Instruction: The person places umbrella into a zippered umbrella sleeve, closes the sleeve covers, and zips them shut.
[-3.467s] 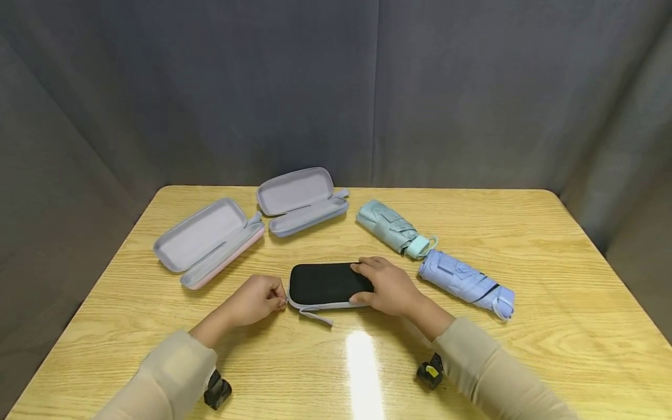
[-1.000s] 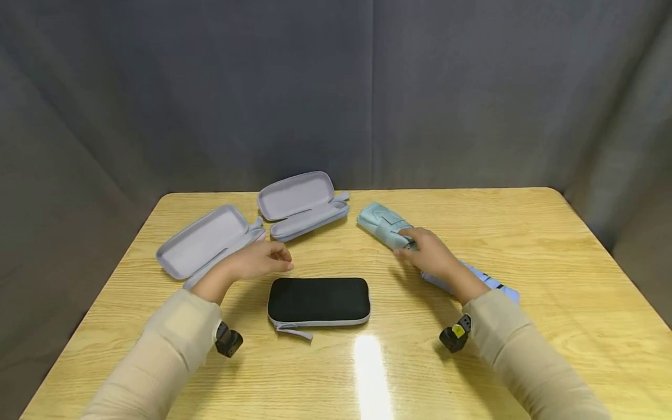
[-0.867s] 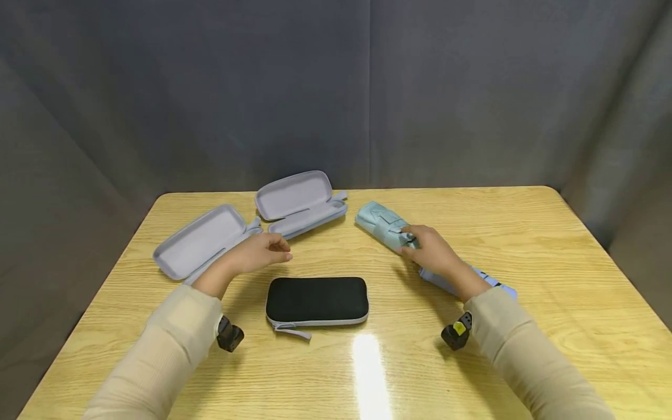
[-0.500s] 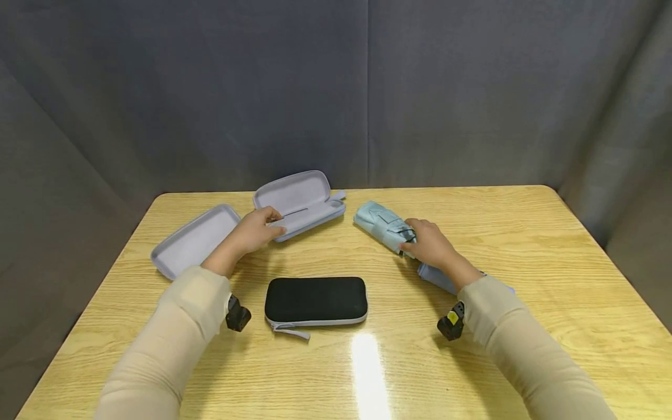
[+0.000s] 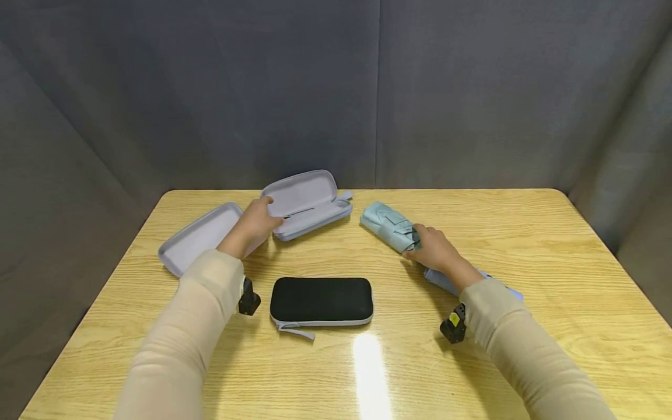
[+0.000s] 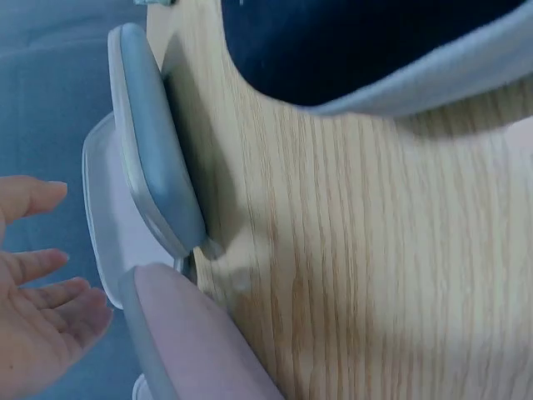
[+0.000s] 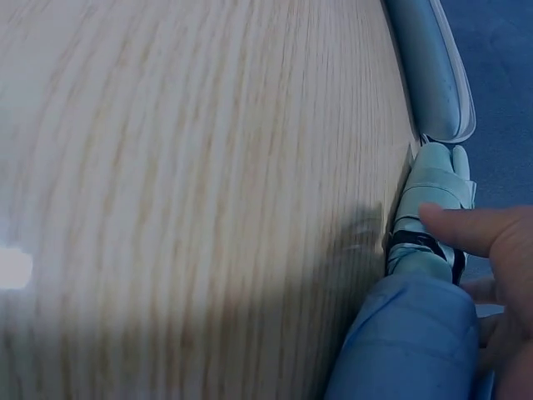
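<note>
My left hand (image 5: 256, 220) hovers at the near left end of an open blue zip case (image 5: 315, 220). Its fingers are spread and loosely bent in the left wrist view, holding nothing. Partly covered by that arm is an open case with a pink shell (image 6: 200, 333) and a pale lining (image 5: 202, 239). My right hand (image 5: 436, 249) grips the handle end of a folded mint-green umbrella (image 5: 384, 223), thumb on one side and fingers on the other. The umbrella still lies on the table. A folded blue umbrella (image 7: 408, 350) lies partly hidden under the right wrist.
A closed black zip case (image 5: 321, 298) with a grey edge and pull strap lies on the wooden table (image 5: 294, 373) between the forearms. A dark curtain (image 5: 294, 93) hangs behind the table's far edge.
Both hands have left the black case, which now lies slightly nearer. The left hand has moved forward to the blue case. The right hand has gone to the green umbrella and closed on it.
</note>
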`<control>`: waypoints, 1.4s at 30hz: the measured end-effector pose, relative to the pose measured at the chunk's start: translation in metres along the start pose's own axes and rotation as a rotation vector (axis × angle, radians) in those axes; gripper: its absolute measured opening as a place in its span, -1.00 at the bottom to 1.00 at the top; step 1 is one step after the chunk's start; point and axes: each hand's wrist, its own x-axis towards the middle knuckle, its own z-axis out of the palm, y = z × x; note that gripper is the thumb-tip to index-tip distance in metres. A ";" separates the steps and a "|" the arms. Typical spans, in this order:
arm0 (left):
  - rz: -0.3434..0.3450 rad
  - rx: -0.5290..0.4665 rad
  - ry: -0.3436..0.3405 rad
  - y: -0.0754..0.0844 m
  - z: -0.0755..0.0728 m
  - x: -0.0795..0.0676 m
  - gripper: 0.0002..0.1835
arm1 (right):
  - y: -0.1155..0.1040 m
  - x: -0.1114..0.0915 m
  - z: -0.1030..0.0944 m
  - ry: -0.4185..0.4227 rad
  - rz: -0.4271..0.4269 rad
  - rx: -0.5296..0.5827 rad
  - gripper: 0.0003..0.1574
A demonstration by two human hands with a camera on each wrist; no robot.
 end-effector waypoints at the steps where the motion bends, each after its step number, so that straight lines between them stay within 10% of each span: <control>1: -0.009 0.003 -0.001 -0.001 -0.001 0.001 -0.32 | 0.000 0.000 0.000 -0.002 0.003 -0.006 -0.09; 28: -0.058 0.139 0.030 -0.012 0.004 0.020 -0.23 | -0.007 -0.009 0.008 -0.010 0.050 -0.098 -0.09; 42: -0.076 0.026 0.029 -0.020 0.001 0.026 -0.22 | -0.014 -0.015 0.006 -0.004 0.055 -0.117 -0.07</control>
